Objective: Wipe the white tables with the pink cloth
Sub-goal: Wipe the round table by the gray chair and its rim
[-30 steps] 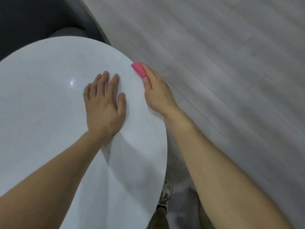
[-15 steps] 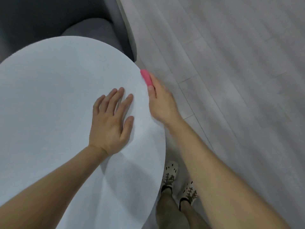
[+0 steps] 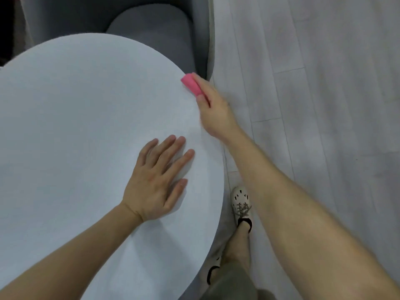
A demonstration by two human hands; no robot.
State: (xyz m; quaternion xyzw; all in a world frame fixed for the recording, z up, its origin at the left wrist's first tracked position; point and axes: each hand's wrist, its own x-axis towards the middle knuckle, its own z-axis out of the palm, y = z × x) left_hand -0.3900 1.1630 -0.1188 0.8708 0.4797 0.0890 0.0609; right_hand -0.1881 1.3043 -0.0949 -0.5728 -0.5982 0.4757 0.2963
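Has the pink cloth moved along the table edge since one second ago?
Yes. The pink cloth, held by the right hand, has slid along the rim of the white table, away from the person and toward the grey chair.

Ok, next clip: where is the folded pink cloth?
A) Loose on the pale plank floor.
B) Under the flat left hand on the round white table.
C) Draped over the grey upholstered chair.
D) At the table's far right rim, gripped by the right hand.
D: the folded pink cloth sits against the rim of the round white table, held by the right hand, while the left hand lies flat and bare on top.
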